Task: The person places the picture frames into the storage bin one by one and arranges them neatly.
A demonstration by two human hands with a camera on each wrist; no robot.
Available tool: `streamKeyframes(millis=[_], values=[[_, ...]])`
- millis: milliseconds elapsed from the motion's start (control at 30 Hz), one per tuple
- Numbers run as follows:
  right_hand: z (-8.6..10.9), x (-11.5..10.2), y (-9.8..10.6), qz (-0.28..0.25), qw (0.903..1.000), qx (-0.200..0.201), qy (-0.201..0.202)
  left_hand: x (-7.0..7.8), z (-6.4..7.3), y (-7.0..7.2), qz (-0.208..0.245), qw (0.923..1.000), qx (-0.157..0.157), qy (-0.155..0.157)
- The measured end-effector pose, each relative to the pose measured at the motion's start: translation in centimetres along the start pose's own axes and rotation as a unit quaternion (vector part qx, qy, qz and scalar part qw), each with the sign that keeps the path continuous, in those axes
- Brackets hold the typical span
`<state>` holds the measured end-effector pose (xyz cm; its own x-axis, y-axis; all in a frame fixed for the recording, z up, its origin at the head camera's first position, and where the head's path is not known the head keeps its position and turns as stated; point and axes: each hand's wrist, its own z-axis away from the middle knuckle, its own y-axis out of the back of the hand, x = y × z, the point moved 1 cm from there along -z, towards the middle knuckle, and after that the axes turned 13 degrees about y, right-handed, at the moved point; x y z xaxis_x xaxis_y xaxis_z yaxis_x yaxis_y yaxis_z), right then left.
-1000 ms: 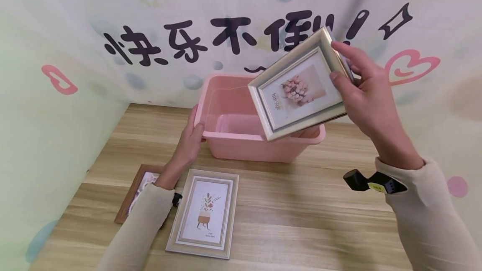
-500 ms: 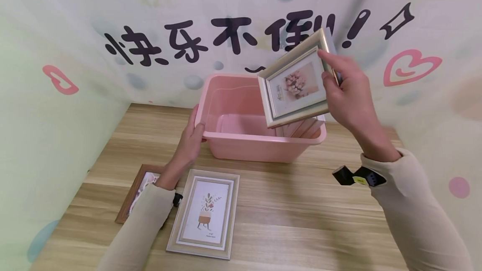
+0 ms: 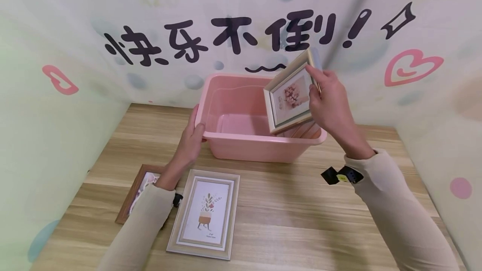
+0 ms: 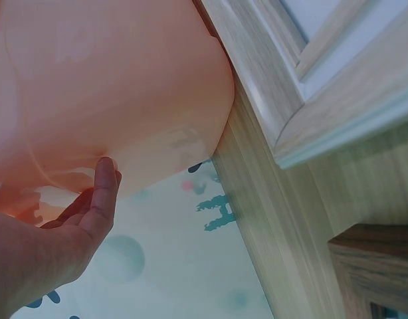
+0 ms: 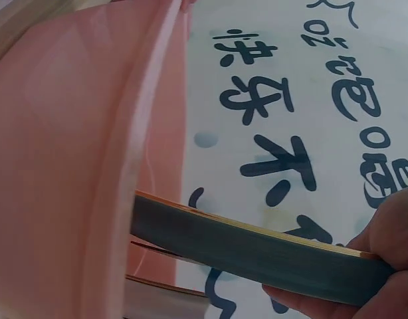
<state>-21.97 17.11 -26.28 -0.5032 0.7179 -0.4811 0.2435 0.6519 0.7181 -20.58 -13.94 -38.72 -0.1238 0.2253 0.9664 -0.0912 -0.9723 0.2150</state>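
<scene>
My right hand (image 3: 331, 103) grips a pale gold picture frame (image 3: 291, 95) by its upper right side. The picture frame shows a pink bouquet and stands tilted, its lower end inside the pink plastic bin (image 3: 256, 147). In the right wrist view the picture frame's dark edge (image 5: 250, 249) runs from my fingers past the bin's rim. At the bin's left end my left hand (image 3: 190, 139) holds the rim, thumb on the near side. The left wrist view has this hand (image 4: 84, 226) against the bin's wall (image 4: 124, 86).
Several frame edges (image 3: 306, 131) show inside the bin's right end. A beige picture frame (image 3: 203, 214) with a potted plant print lies on the wooden table (image 3: 301, 212). Left of it, a brown picture frame (image 3: 132, 191) is partly covered by my left forearm. A printed backdrop (image 3: 165, 83) hangs behind.
My right hand has moved left and down, bringing the bouquet picture frame from above the bin into its right part. The left hand has stayed on the rim.
</scene>
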Motion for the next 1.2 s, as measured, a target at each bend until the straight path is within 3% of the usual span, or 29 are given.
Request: streamKeyframes(millis=[200, 567, 967, 1200], values=[[-0.2, 0.8, -1.0, 0.0, 0.9998, -0.016, -0.009, 1.2, 0.9, -0.1, -0.007, 1.0, -0.003, -0.005], [-0.5, 1.6, -2.4, 0.023, 0.9974, -0.057, -0.038, -1.9, -1.2, 0.0, 0.005, 0.9998, 0.004, -0.017], [-1.0, 1.5, -4.4, 0.058, 0.9912, -0.102, -0.062, -2.0, -1.1, 0.0, 0.0, 0.9998, 0.007, -0.021], [-1.0, 1.6, -6.0, 0.086, 0.9872, -0.123, -0.055, -2.0, -1.1, 0.0, -0.008, 0.9993, 0.014, -0.033]])
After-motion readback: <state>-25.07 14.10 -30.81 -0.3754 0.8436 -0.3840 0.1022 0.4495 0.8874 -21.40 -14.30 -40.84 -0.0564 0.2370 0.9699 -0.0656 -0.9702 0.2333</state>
